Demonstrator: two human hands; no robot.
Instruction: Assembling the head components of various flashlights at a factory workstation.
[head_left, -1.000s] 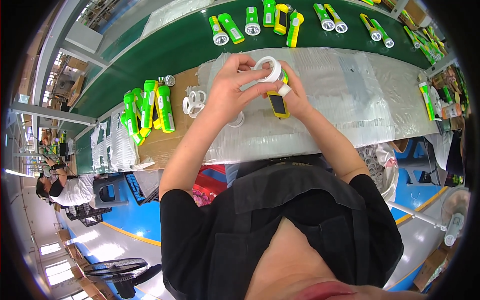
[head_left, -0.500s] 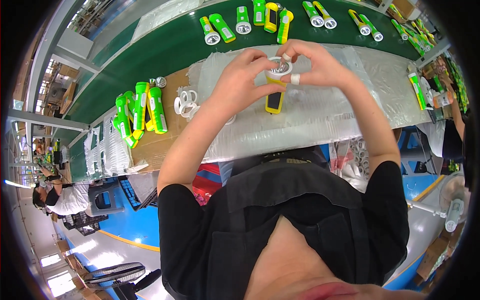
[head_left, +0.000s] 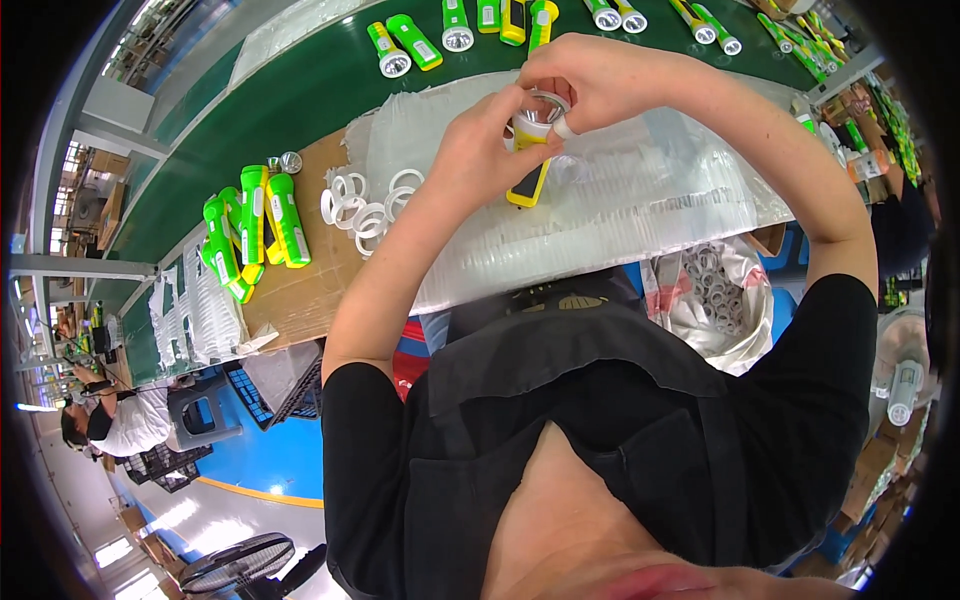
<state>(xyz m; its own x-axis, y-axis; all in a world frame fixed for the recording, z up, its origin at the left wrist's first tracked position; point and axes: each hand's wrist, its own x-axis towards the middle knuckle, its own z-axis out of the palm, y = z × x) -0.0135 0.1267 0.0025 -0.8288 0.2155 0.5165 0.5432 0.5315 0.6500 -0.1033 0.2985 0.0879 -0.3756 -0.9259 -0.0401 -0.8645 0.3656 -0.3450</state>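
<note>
With fingers (head_left: 505,104) of the left hand (head_left: 474,148) bent round the neck and thumb laid across it, holds a yellow flashlight (head_left: 527,186) near the head end. With index finger and thumb of the right hand (head_left: 590,80), pinches the white rim (head_left: 534,130) of the same head; wears a white wrap (head_left: 562,129) on that thumb. Points the flashlight's clear, silvery head toward half past twelve and its tail toward half past six, over plastic film (head_left: 640,195) spread on the green table (head_left: 325,100); cannot tell about contact between tail and film.

Counting clock hours from this flashlight: between eight and nine, loose white rings (head_left: 360,208), some overlapping; farther out that way, a pile of green-and-yellow flashlights (head_left: 254,215) on brown cardboard (head_left: 310,185). From ten round to two, across the table, a spaced row of more flashlights (head_left: 458,20). Between four and five, below the table edge, a pale sack (head_left: 757,325) full of rings. Out at eight, a seated co-worker (head_left: 140,428).
</note>
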